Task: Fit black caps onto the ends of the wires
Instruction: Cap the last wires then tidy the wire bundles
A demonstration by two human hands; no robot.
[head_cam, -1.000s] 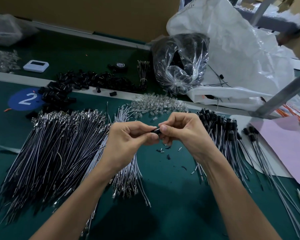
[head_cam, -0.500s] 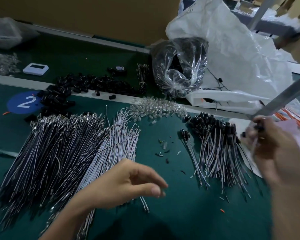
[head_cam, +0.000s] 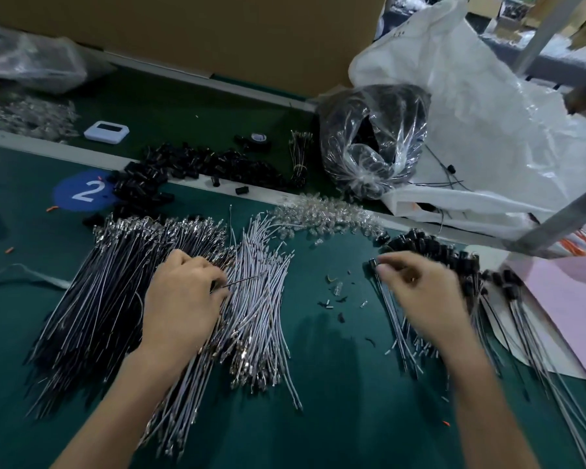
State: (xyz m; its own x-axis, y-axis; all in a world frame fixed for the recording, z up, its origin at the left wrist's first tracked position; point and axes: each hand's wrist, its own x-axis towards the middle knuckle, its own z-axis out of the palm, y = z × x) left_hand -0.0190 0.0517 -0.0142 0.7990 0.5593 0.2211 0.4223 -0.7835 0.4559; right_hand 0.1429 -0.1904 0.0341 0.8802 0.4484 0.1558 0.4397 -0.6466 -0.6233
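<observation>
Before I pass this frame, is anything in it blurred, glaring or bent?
Head view: the right hand is smeared by motion, so its grip cannot be read. The left hand is sharp, pinching a thin wire. Glare streaks the clear bag. The wide-lens bend is mild on the table rail. The light is soft, with a faint shadow on the green mat.
</observation>
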